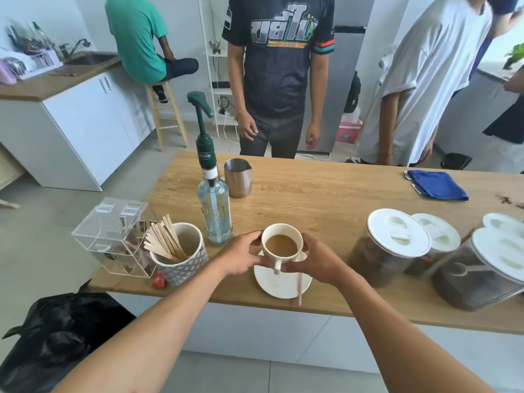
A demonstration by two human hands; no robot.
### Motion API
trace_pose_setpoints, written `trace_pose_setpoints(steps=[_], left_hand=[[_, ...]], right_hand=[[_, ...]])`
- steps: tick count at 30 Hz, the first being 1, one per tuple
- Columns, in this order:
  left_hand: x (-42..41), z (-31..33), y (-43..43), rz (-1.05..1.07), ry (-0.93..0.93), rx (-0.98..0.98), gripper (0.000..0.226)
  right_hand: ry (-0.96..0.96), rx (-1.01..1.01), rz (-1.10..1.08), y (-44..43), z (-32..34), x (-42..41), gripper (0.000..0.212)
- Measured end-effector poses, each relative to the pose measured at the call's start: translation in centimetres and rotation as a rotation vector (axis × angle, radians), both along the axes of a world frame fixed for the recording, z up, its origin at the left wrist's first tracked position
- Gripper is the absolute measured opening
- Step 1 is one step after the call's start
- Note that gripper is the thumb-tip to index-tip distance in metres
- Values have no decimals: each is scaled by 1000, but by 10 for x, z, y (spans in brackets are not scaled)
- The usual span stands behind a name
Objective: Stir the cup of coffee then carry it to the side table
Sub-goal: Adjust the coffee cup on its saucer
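1. Cup of coffee (281, 245) sits over its saucer (279, 282) near the table edge.
2. My left hand (241, 258) and right hand (317, 260) clasp its sides.
3. Nearly full and fragile, I judge: hold the walls, keep it level.

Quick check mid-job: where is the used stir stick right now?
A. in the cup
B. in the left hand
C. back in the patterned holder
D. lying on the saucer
D: the stir stick lies across the saucer, right of the cup, with both hands on the cup.
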State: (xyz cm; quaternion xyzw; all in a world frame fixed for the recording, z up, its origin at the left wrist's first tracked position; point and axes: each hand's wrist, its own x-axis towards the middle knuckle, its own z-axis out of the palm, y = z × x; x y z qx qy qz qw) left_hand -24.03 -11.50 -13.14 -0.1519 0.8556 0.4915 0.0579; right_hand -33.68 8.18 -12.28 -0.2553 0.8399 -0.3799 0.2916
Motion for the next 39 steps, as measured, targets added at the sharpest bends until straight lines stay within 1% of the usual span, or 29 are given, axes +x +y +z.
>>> trace_pose_setpoints(steps=[4, 7, 12, 14, 16, 18, 25, 29, 30, 33, 36, 37, 39], left_hand=[[4, 25, -6, -30, 28, 48, 79], [5, 46, -10, -71, 44, 60, 74], [8, 75, -20, -98, 87, 82, 68], [12, 84, -24, -103, 93, 87, 68], [16, 92, -29, -112, 94, 86, 62], [20, 99, -34, -103, 101, 95, 56], [34, 131, -51, -90, 106, 72, 54], [39, 149, -64, -107, 89, 55, 62], [40, 153, -66, -118, 82, 51, 61], [41, 158, -74, -122, 86, 52, 57], [38, 160, -84, -112, 91, 56, 62], [37, 160, -88, -110, 84, 52, 63], [36, 161, -93, -96, 70, 39, 62]], right_hand=[[23, -57, 1, 0, 19, 5, 88], [26, -113, -7, -2, 32, 6, 88], [20, -212, -10, -9, 54, 11, 82], [32, -243, 8, -14, 62, 14, 83], [38, -270, 32, -20, 67, 17, 87], [42, -302, 59, -27, 73, 20, 87], [62, -349, 139, -52, 97, 25, 73], [83, -372, 197, -64, 116, 28, 45], [94, -377, 221, -67, 117, 27, 42], [103, -396, 236, -75, 124, 28, 46], [97, -400, 252, -84, 123, 23, 42], [99, -400, 254, -88, 126, 24, 46], [111, -408, 273, -95, 127, 23, 64]])
